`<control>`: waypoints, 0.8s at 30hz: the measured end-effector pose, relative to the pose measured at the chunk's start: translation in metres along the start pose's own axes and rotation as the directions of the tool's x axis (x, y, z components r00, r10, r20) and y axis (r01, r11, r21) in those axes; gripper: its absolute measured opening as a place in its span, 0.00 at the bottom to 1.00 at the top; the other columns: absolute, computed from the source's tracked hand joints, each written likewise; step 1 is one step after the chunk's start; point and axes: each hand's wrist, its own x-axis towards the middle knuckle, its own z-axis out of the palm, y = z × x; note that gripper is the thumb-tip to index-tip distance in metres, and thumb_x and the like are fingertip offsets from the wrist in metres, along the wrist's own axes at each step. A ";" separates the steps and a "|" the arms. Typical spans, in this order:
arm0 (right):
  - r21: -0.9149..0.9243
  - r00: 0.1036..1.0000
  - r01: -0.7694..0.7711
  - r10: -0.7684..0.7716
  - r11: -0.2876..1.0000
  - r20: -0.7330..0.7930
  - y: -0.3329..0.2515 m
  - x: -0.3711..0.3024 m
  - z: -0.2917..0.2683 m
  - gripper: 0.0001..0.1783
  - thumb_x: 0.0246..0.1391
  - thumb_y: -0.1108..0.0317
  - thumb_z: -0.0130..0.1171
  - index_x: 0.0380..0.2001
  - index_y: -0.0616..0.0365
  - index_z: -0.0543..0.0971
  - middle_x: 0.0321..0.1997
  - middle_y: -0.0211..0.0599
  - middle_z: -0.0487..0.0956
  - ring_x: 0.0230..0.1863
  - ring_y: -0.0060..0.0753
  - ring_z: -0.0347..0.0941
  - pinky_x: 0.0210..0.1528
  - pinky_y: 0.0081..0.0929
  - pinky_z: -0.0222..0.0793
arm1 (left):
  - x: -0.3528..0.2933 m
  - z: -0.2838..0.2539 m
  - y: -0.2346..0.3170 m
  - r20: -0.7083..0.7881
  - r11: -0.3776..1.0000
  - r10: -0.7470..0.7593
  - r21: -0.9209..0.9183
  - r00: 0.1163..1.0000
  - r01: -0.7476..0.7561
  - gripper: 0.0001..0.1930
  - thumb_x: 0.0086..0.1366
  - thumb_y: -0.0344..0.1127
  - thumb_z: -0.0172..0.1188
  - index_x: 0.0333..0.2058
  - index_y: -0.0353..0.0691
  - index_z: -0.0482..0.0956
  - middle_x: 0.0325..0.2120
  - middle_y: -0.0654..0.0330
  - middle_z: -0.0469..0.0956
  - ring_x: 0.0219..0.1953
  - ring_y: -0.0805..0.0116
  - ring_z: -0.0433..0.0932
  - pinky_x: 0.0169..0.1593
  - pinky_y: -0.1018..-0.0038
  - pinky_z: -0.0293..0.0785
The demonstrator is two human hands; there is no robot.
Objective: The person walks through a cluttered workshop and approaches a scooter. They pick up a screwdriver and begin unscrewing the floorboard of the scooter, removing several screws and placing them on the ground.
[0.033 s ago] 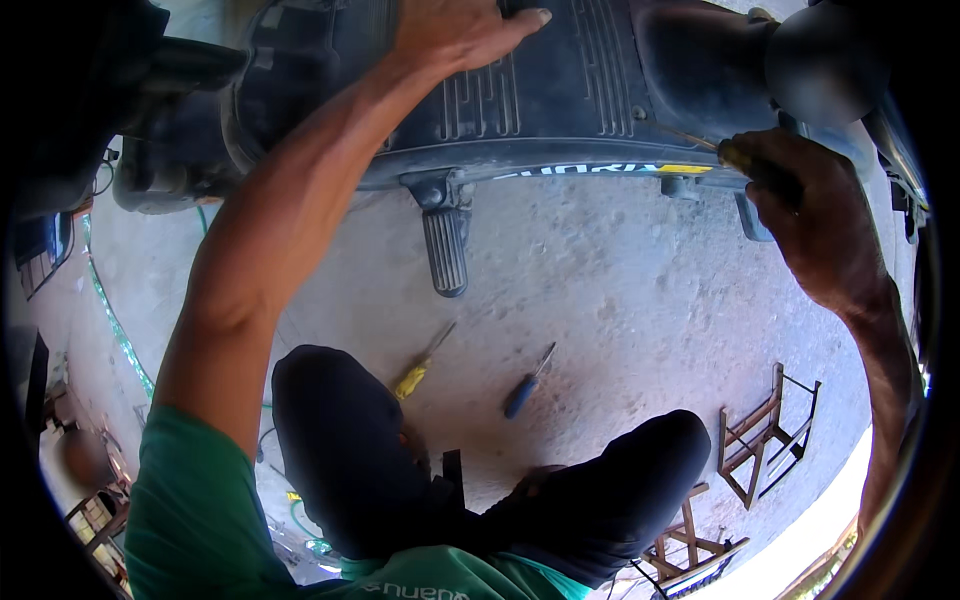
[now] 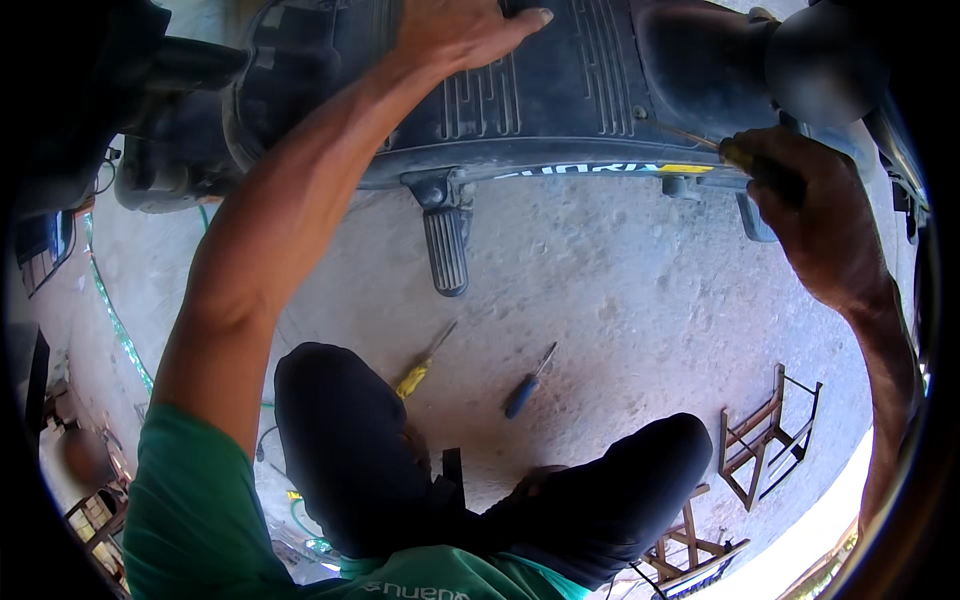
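Note:
My right hand [image 2: 815, 215] grips a screwdriver [image 2: 738, 153] with a dark, partly yellowish handle. Its thin shaft points left, and the tip is at or close to a small round screw recess [image 2: 640, 113] in a dark ribbed plastic floorboard [image 2: 540, 110], apparently of a scooter. Whether the tip touches the recess is too small to tell. At the top edge, my left hand [image 2: 455, 35] rests on the floorboard, thumb stretched out to the right; its other fingers are mostly cut off by the picture's edge.
Below the floorboard juts a ribbed footrest [image 2: 445, 250]. A yellow-handled screwdriver [image 2: 412, 380] and a blue-handled screwdriver [image 2: 521, 396] lie on the concrete floor [image 2: 590, 270] before my knees. A small frame stand [image 2: 765, 435] is at the right; a green hose [image 2: 115, 315] runs along the left.

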 end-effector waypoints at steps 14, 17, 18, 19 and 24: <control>0.744 0.688 -0.325 0.686 0.584 -0.238 -0.075 -0.059 0.193 0.26 0.66 0.63 0.60 0.64 0.61 0.72 0.47 0.43 0.83 0.42 0.29 0.81 0.45 0.29 0.79 | 0.000 0.005 -0.003 -0.067 0.999 0.016 0.032 0.998 -0.014 0.34 0.64 0.62 0.59 0.55 0.37 0.73 0.54 0.45 0.72 0.60 0.43 0.68 0.63 0.51 0.64; 0.950 0.667 -0.178 0.741 0.258 -0.077 -0.074 -0.060 0.199 0.29 0.66 0.61 0.60 0.67 0.58 0.69 0.37 0.30 0.79 0.29 0.15 0.71 0.30 0.14 0.69 | -0.002 0.004 -0.005 -0.091 0.999 0.021 0.029 0.996 -0.018 0.33 0.64 0.61 0.59 0.55 0.37 0.73 0.53 0.45 0.72 0.59 0.42 0.69 0.63 0.51 0.64; 0.991 0.664 -0.101 0.748 0.093 -0.003 -0.075 -0.059 0.193 0.30 0.67 0.61 0.60 0.68 0.58 0.68 0.34 0.28 0.78 0.27 0.12 0.68 0.27 0.12 0.66 | -0.002 0.004 -0.005 -0.078 1.000 0.017 0.023 0.997 -0.015 0.33 0.64 0.61 0.59 0.55 0.37 0.73 0.54 0.45 0.72 0.59 0.42 0.69 0.63 0.51 0.64; 0.994 0.646 -0.084 0.764 0.074 -0.003 -0.076 -0.058 0.186 0.33 0.66 0.60 0.61 0.70 0.56 0.65 0.30 0.24 0.73 0.24 0.07 0.61 0.22 0.10 0.58 | -0.004 0.003 -0.006 -0.066 1.000 0.011 0.021 0.998 -0.010 0.33 0.64 0.61 0.58 0.55 0.37 0.73 0.54 0.45 0.72 0.59 0.42 0.69 0.63 0.51 0.64; 0.993 0.652 -0.101 0.758 0.064 0.018 -0.077 -0.098 0.173 0.33 0.67 0.58 0.60 0.70 0.58 0.64 0.30 0.24 0.73 0.24 0.10 0.62 0.24 0.13 0.61 | -0.002 0.005 -0.005 -0.114 0.999 0.021 0.036 0.993 -0.017 0.28 0.65 0.58 0.60 0.52 0.39 0.76 0.49 0.47 0.76 0.55 0.44 0.73 0.60 0.53 0.68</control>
